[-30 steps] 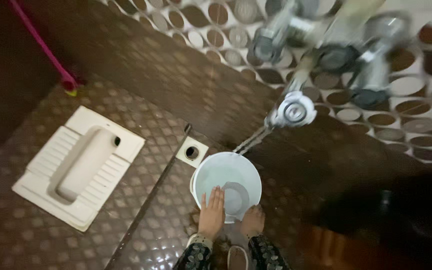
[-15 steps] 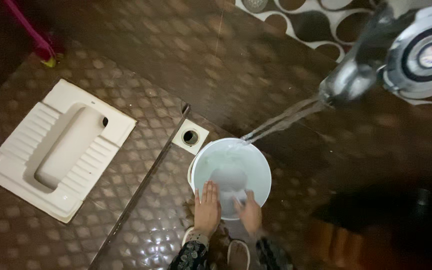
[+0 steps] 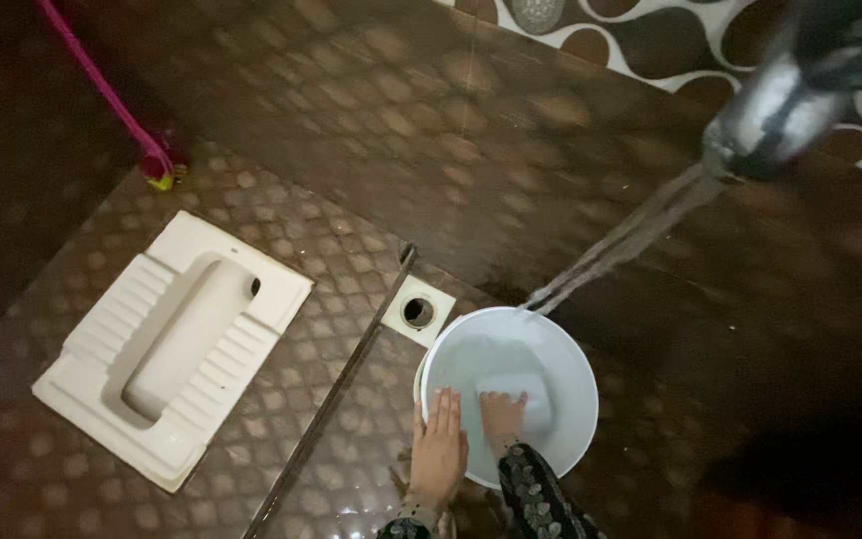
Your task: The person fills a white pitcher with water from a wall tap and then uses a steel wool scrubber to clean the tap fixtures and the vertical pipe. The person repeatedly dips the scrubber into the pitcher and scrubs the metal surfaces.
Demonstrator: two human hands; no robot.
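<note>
A white plastic bucket (image 3: pixel 569 349) stands on the brown tiled floor with water in it. A stream of water (image 3: pixel 619 243) runs from a metal tap (image 3: pixel 768 118) at the upper right into the bucket's far rim. My left hand (image 3: pixel 438 451) lies flat, fingers together, on the bucket's near rim. My right hand (image 3: pixel 502 416) reaches down inside the bucket and presses on a pale rectangular thing (image 3: pixel 529 394) under the water; whether the fingers grip it I cannot tell. Both sleeves are dark with a floral print.
A white squat toilet pan (image 3: pixel 172 344) is set in the floor at the left. A square floor drain (image 3: pixel 419 311) sits just behind the bucket, beside a dark metal strip (image 3: pixel 336 394) crossing the floor. A pink-handled brush (image 3: pixel 112 105) leans in the far left corner.
My right hand has gone from the bucket's near rim down into the water onto the pale thing. The view has shifted, so the bucket now sits further right.
</note>
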